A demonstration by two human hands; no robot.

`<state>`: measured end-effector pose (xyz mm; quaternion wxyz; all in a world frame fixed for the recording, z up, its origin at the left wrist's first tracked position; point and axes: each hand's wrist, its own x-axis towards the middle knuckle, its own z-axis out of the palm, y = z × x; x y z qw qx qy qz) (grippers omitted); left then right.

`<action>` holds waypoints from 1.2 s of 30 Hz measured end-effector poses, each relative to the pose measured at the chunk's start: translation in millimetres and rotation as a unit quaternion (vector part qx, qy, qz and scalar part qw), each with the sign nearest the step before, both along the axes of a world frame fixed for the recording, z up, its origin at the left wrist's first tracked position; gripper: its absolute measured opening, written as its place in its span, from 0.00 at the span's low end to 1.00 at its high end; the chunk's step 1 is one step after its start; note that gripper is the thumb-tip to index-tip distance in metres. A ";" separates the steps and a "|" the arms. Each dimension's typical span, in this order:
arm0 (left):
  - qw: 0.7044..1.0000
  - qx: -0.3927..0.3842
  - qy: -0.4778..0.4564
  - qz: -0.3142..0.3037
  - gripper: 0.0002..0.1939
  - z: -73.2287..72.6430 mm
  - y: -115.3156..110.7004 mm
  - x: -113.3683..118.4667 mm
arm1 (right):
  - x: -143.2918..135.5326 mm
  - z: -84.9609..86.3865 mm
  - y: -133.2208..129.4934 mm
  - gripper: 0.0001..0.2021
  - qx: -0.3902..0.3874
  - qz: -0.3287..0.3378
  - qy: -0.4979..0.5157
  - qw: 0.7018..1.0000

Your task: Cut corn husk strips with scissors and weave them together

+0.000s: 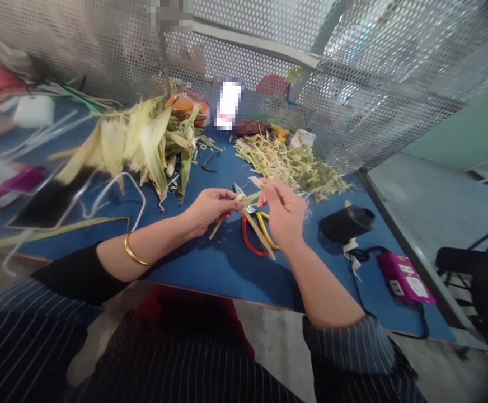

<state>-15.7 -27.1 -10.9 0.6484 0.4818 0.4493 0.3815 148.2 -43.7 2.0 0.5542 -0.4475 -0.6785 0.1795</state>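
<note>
1. Scissors (244,230): on the blue table (223,268), presumably for quick reach.
2. Pale strips (258,232), above the scissors: left hand (211,210) pinched on them, apparently steadying; right hand (286,211) pinched on them, likely guiding.
3. Far left, husks (145,140); far right, shreds (286,162): probably set beyond the working position.
</note>
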 end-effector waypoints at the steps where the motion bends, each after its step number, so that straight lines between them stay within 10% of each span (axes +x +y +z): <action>1: 1.000 0.004 -0.003 0.000 0.09 -1.1 0.7 -0.1 | 0.4 -1.1 0.4 0.12 0.005 -0.008 -0.023 1.000; 11: 0.999 -0.001 -0.039 0.033 0.09 -2.6 3.6 -0.9 | 4.2 -7.2 0.2 0.09 0.122 -0.070 -0.230 0.963; 23: 0.992 0.064 -0.034 0.107 0.12 -3.2 -2.5 6.0 | 0.7 -2.3 -0.5 0.10 -0.009 -0.076 -0.221 0.972; 36: 0.989 0.071 -0.030 0.123 0.12 -1.1 -2.5 7.5 | 3.0 0.2 0.1 0.09 0.037 -0.058 -0.295 0.953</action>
